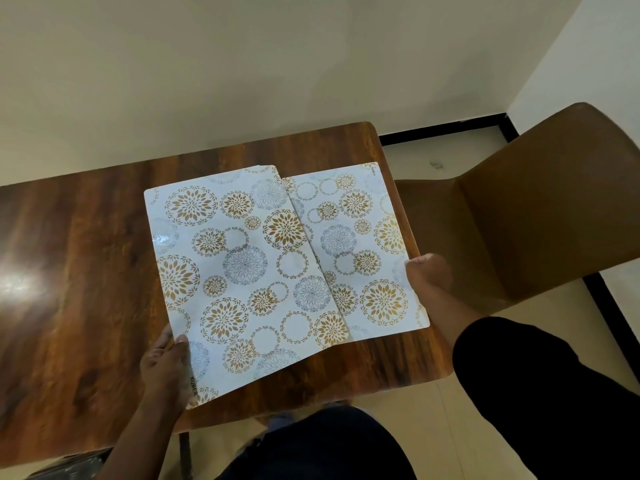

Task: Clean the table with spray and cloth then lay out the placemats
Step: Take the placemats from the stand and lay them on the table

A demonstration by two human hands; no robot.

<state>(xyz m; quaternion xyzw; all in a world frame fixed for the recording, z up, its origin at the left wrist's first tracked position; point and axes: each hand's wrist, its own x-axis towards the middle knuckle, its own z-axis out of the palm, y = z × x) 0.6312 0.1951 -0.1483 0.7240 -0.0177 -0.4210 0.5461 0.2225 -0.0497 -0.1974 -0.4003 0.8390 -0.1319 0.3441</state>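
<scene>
The wooden desk (86, 254) carries two patterned placemats. One placemat (360, 251) lies flat by the right grip (427, 275). The other placemat (239, 271) overlaps it toward the left grip (166, 368).

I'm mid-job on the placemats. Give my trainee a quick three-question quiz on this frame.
1. True or false: the left white placemat with gold and grey floral circles overlaps the right placemat of the same pattern.
2. Which hand pinches the near left corner of the overlapping placemat? A) left hand B) right hand
3. Fill in: beyond the right end of the brown wooden table stands a brown ____.

Key: 1 true; 2 A; 3 chair.
</scene>
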